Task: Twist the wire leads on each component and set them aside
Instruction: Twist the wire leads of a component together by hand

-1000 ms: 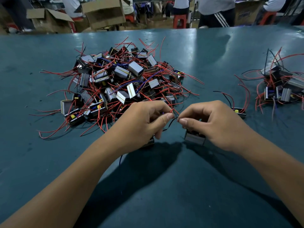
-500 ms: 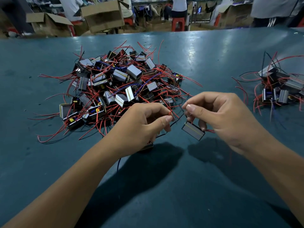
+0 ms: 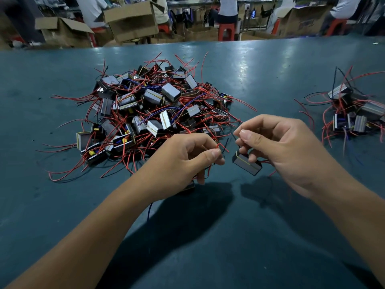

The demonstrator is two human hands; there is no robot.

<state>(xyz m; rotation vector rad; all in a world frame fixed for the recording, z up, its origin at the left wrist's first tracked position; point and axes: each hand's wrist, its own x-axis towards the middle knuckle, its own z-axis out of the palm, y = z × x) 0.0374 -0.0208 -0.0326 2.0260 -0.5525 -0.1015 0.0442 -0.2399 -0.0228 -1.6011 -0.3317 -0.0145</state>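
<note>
A small grey block component (image 3: 246,164) with a yellow stripe hangs just above the table under my right hand (image 3: 279,149), whose curled fingers hold it. My left hand (image 3: 183,161) pinches the ends of thin red and black wire leads (image 3: 221,148) between thumb and forefinger. A second dark component (image 3: 188,187) peeks out beneath my left hand, with a blue wire trailing toward me. A big heap of like components (image 3: 150,109) with red leads lies behind my hands. A smaller group of components (image 3: 352,113) sits at the right.
The teal table (image 3: 208,247) stretches toward me from my hands. Beyond the far edge stand open cardboard boxes (image 3: 131,21), red stools and several people.
My right hand has lifted the grey component off the table and drawn a little away from the left hand. The wire ends now show between the hands.
</note>
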